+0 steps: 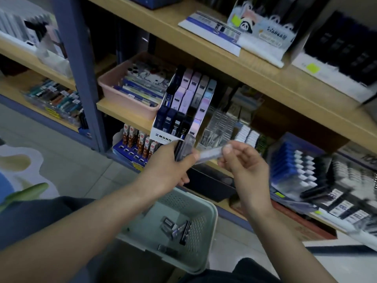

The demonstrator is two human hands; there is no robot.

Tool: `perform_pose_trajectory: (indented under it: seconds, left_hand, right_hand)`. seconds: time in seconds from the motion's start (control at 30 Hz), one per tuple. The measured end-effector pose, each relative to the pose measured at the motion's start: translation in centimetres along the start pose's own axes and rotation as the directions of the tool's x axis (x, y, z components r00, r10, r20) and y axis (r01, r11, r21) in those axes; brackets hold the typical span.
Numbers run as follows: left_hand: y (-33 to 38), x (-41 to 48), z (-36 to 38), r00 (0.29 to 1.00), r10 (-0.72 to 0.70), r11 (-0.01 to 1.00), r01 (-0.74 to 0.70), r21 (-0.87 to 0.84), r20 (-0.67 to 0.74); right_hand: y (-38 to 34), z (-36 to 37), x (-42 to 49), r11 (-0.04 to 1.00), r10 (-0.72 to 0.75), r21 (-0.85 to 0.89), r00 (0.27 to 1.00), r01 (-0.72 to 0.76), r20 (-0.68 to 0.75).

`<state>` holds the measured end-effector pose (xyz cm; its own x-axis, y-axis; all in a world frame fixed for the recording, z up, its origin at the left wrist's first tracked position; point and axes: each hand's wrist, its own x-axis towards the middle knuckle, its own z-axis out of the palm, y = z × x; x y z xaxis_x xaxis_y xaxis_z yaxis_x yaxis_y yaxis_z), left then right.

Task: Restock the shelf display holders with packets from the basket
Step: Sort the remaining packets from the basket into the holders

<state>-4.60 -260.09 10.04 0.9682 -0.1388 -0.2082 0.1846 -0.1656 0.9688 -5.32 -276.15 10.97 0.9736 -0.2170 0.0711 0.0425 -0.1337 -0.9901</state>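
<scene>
My left hand (171,166) grips a small stack of dark packets (183,149), held upright just below the white MONO display holder (163,136). My right hand (242,162) pinches one pale lilac packet (210,155) at its end, its other end touching the stack. The holder stands on the middle shelf with rows of navy, black and lilac packets (189,99). Below my arms sits a pale green perforated basket (206,205) with several packets (177,228) lying on its bottom.
A pink tray (110,82) of stationery stands left of the holder. Clear acrylic holders (218,127) and white packets are to its right. A blue rack of pens (293,166) sits lower right. A blue shelf post (81,68) rises at left.
</scene>
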Motion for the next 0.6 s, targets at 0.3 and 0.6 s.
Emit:
perform_pose_trajectory:
  seconds: [0.3, 0.6]
  left_hand:
    - [0.8, 4.1, -0.5, 0.995, -0.093, 0.977, 0.097, -0.191, 0.027]
    - [0.9, 6.1, -0.8, 0.982, -0.166, 0.945, 0.184, -0.271, 0.089]
  right_hand:
    - [3.4, -0.4, 7.6, 0.762, -0.31, -0.616, 0.948, 0.201, -0.075]
    - [6.2, 0.4, 10.2, 0.436, -0.264, -0.868, 0.956, 0.238, 0.13]
